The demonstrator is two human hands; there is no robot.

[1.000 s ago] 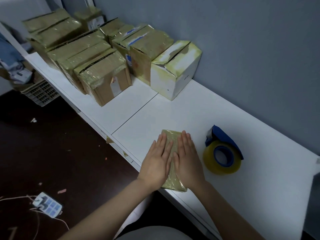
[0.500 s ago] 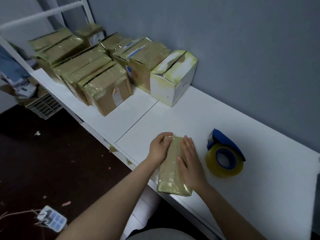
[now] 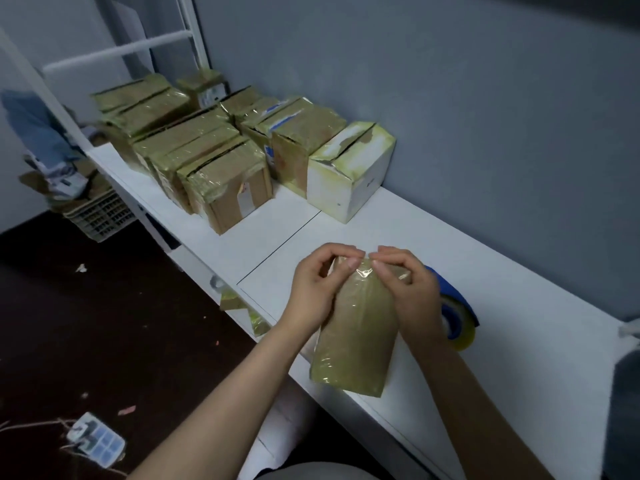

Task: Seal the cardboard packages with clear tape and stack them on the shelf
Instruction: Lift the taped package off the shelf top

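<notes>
Flat package (image 3: 356, 341), brown and glossy with clear tape, lies lengthwise in front of me with its near end at the front edge of the white shelf (image 3: 519, 278); I cannot tell whether the far end is raised off the surface. My left hand (image 3: 311, 292) and right hand (image 3: 412, 292) are close together at that far end, fingers curled, each pinching the package's end where a crinkle of loose tape film shows between the fingertips.

A second ago both palms lay flat side by side on top, pressing the tape down. Half a second ago the left had already curled round the far corner while the right stayed flat. Now both have gone to fingertip work, so I judge the smoothing is over and I am folding down or tidying the tape's end; the seal looks nearly finished.

Just beyond my right hand sits the tape roll (image 3: 459, 329) on its blue holder, now partly hidden by that hand, where before it stood clear of it.

Farther along, the white box (image 3: 349, 178) and the row of sealed boxes (image 3: 221, 181) stand unmoved against the wall; this package should join them next.
</notes>
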